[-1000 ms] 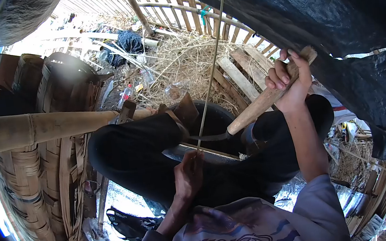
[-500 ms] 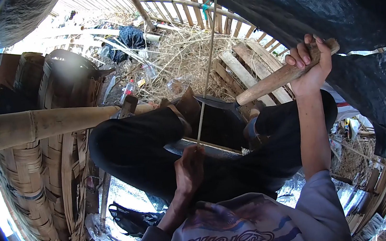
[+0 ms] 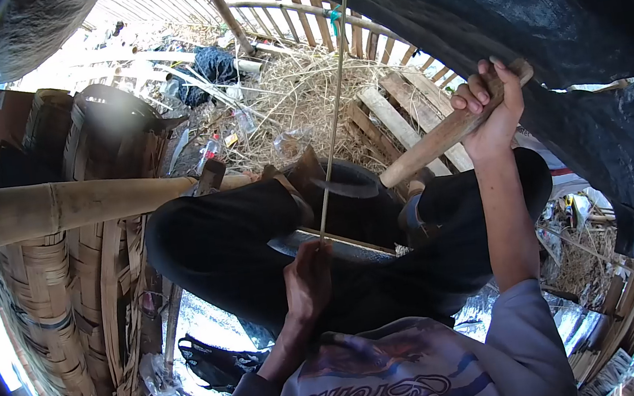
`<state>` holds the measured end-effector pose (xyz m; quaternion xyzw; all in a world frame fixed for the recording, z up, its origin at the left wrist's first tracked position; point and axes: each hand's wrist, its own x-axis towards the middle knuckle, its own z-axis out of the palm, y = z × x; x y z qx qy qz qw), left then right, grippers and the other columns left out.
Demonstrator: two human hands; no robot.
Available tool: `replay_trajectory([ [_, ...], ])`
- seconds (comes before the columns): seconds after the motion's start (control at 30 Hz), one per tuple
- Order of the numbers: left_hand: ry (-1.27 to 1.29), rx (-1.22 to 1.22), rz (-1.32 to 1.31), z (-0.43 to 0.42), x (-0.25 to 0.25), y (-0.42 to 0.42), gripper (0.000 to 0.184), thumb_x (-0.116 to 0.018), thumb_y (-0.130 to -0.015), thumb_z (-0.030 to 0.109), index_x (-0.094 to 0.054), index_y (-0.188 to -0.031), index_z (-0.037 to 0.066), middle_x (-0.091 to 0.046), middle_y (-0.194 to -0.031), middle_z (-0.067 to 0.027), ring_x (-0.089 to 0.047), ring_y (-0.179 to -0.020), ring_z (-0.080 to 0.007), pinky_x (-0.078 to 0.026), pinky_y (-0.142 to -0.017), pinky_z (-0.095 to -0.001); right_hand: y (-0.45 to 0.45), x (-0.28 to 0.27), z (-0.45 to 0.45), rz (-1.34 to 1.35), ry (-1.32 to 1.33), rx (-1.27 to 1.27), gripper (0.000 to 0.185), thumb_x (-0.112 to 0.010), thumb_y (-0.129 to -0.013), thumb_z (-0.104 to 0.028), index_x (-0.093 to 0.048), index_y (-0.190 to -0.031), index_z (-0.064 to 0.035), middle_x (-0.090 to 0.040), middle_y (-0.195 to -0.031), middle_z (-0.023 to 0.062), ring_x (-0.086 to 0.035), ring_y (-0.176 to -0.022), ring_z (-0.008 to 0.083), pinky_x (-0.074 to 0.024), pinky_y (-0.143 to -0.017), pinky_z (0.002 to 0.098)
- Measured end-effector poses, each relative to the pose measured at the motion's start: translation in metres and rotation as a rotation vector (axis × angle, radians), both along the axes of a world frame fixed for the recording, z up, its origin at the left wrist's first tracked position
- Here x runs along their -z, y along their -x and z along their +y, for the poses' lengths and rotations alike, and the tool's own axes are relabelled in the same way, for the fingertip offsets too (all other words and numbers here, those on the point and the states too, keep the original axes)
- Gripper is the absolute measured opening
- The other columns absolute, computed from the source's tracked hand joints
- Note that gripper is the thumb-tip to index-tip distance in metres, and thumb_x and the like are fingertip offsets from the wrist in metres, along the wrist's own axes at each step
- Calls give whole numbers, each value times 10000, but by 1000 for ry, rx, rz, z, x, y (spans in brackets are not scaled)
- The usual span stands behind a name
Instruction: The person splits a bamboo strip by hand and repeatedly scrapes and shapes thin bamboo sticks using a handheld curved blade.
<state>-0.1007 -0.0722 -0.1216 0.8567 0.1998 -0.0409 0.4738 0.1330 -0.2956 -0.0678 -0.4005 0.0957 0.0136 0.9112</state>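
My left hand (image 3: 309, 280) is closed in a pinch around the lower end of a long, thin bamboo strip (image 3: 336, 97). The strip rises from my lap, leaning a little to the right, and leaves the view at the top. In my right hand (image 3: 492, 115) is a knife with a thick, long wooden handle (image 3: 431, 144), gripped with the fingers wrapped round it. Its curved blade (image 3: 349, 188), somewhat blurred, crosses the strip between my knees, above my left hand. Whether the edge touches the strip I cannot tell.
A thick bamboo pole (image 3: 88, 204) runs in from the left to my knee. Woven bamboo baskets (image 3: 59, 324) stand at the left. Dark sheeting (image 3: 548, 19) hangs close by my right hand. Wooden slats (image 3: 402, 120), straw and a plastic bottle (image 3: 210, 149) lie ahead.
My right hand and the knife have moved left, with the blade now lower along the strip. The strip and my left hand have shifted slightly left.
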Motion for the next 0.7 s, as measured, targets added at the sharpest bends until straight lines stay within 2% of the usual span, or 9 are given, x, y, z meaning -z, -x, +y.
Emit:
replay_trajectory([
  [0.1, 5, -14, -1, 0, 3, 2, 135, -581, -905, 155, -559, -951, 29, -592, -680, -165, -627, -596, -256, -458, -537, -333, -1, 1, 0, -17, -85, 3, 217, -527, -843, -331, -469, -817, -124, -326, -516, -33, -339, -466, 91, -351, -542, 274],
  [0.23, 8, -11, 10, 0, 3, 1, 140, -578, -907, 159, -559, -955, 29, -600, -693, -168, -636, -615, -258, -464, -549, -335, 13, 4, 14, 80, 6, -203, 225, -535, -851, -346, -469, -826, -132, -316, -503, -36, -334, -445, 89, -350, -536, 274],
  [0.4, 21, -28, 13, 0, 4, 1, 142, -583, -904, 164, -563, -960, 35, -600, -683, -166, -637, -611, -266, -466, -549, -334, 5, 3, 11, 22, -56, -96, 236, -527, -859, -359, -467, -841, -131, -319, -501, -38, -331, -439, 91, -353, -531, 274],
  [0.5, 2, -22, 30, 0, 2, -1, 150, -594, -900, 176, -562, -946, 37, -598, -661, -155, -636, -600, -257, -464, -542, -331, 16, 6, 21, 96, -26, -231, 213, -494, -881, -326, -462, -842, -120, -296, -498, -57, -314, -440, 55, -328, -511, 227],
  [0.63, -9, -19, 1, 1, 4, 2, 170, -602, -897, 199, -559, -928, 37, -601, -650, -147, -638, -594, -254, -462, -535, -335, 10, 3, 21, 64, -29, -133, 215, -491, -880, -327, -470, -852, -115, -295, -497, -53, -312, -431, 68, -327, -502, 233],
  [0.7, 9, -63, 59, -1, 6, 1, 196, -610, -895, 220, -546, -909, 35, -607, -656, -146, -642, -595, -258, -467, -532, -337, 14, 9, 19, 55, -40, -255, 215, -499, -865, -341, -470, -843, -128, -318, -504, -40, -343, -451, 87, -364, -538, 275],
])
